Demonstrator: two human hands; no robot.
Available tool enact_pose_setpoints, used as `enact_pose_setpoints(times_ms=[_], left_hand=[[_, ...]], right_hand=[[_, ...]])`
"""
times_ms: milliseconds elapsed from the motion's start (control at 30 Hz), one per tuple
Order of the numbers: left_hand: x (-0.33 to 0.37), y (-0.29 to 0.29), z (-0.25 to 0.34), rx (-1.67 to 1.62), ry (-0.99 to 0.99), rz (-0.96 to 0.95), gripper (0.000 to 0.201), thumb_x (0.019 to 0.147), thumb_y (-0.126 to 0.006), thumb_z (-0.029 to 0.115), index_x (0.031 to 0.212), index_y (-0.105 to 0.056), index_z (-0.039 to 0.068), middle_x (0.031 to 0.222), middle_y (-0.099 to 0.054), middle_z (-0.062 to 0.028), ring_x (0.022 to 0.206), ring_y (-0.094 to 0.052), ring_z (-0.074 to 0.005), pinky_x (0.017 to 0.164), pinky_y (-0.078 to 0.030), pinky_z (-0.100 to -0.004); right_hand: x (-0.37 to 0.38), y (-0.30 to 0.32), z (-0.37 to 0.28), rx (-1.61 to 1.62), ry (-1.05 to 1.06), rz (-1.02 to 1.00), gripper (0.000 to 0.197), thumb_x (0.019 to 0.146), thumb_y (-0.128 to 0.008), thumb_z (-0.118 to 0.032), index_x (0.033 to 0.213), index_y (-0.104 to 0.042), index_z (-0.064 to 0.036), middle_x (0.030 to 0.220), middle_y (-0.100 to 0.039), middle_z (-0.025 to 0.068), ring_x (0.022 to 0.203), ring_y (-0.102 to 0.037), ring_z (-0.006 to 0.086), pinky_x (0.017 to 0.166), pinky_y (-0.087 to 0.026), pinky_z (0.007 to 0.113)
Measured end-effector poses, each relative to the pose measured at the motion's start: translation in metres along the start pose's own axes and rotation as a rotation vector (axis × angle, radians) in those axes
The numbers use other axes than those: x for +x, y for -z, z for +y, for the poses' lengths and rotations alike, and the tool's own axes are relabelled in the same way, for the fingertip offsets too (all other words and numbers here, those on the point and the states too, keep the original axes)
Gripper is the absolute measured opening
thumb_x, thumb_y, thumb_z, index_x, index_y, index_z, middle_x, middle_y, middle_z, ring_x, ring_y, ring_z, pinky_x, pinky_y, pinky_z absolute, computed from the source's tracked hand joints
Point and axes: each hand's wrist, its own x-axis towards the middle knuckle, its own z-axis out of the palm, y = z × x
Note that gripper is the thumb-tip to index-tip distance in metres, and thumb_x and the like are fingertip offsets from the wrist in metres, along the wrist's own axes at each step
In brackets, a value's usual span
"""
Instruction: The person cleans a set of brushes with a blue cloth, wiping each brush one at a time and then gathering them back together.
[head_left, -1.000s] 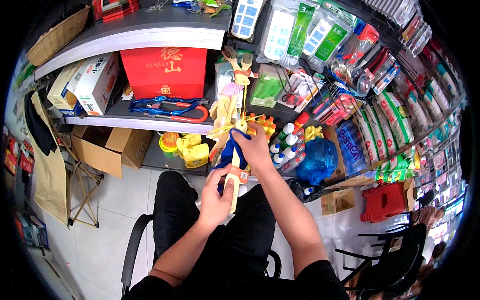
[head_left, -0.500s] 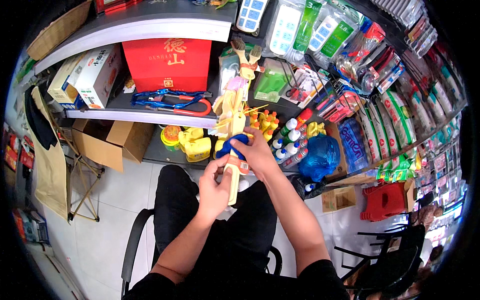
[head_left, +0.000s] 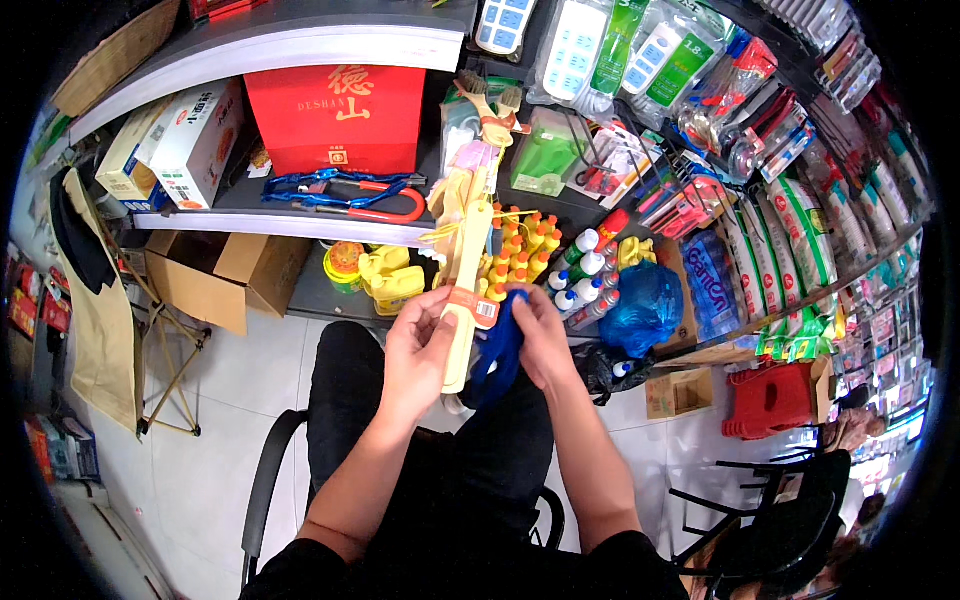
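My left hand [head_left: 418, 340] grips a long pale-yellow plastic handle [head_left: 470, 270] near its orange label band, thumb on top. That handle has a hole near its upper end, lies below other pale-yellow hanging items [head_left: 455, 200], and its lower end points toward my lap. A blue cloth [head_left: 495, 355] is pinched in my right hand [head_left: 543, 335] and hangs down beside the handle. What sort of tool the handle belongs to cannot be made out. Above, brushes [head_left: 490, 97] with brown bristles hang in the same bunch.
Yellow-capped bottles [head_left: 525, 245] and white bottles [head_left: 585, 270] stand behind my right hand. A blue plastic bag [head_left: 642, 305] is to the right. On the left shelf are a red box [head_left: 335, 120] and a blue-and-red lock [head_left: 345, 195], with an open carton [head_left: 215, 280] below.
The blue cloth, wrapped around the handle before, has come off to the right and hangs from my right hand. My left hand has shifted slightly up and left with the handle.
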Motion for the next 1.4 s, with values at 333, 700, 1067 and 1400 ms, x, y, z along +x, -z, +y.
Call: enact_pose_setpoints(times_ms=[333,700,1067,1400], left_hand=[[0.000,-0.004,-0.006,0.090,-0.038,-0.043,0.025,0.092,-0.049,0.003,0.115,-0.046,-0.003,0.096,-0.060,-0.0084,0.084,-0.057,-0.0097,0.074,-0.046,-0.0227],[-0.009,-0.004,-0.012,0.174,-0.006,-0.026,0.011,0.091,-0.052,0.005,0.101,-0.047,0.002,0.085,-0.057,-0.0041,0.072,-0.052,-0.0060,0.064,-0.043,-0.0206],[-0.005,0.002,-0.019,0.314,-0.094,-0.052,0.009,0.089,-0.054,0.003,0.096,-0.050,0.001,0.082,-0.057,-0.0044,0.073,-0.052,-0.0088,0.067,-0.044,-0.0239],[-0.005,0.008,-0.020,0.379,-0.104,-0.030,0.006,0.089,-0.054,0.002,0.094,-0.050,0.001,0.080,-0.057,-0.0041,0.073,-0.053,-0.0091,0.066,-0.044,-0.0240]], right_hand=[[-0.028,-0.023,-0.008,-0.148,0.064,-0.197,0.023,0.090,-0.056,-0.012,0.110,-0.053,-0.0011,0.094,-0.058,0.0030,0.084,-0.053,0.0072,0.074,-0.044,0.022],[0.036,-0.032,-0.031,0.259,-0.063,0.039,0.033,0.090,-0.059,-0.023,0.108,-0.054,0.0037,0.091,-0.061,0.0065,0.081,-0.059,0.0122,0.071,-0.049,0.028],[0.005,-0.042,-0.018,0.031,-0.059,0.022,0.045,0.078,-0.070,-0.010,0.112,-0.046,0.0069,0.097,-0.059,0.0132,0.083,-0.060,0.0164,0.071,-0.051,0.029],[0.024,-0.049,-0.019,0.221,-0.170,-0.002,0.051,0.077,-0.069,-0.003,0.117,-0.039,0.0086,0.099,-0.058,0.0170,0.086,-0.062,0.0214,0.073,-0.053,0.034]])
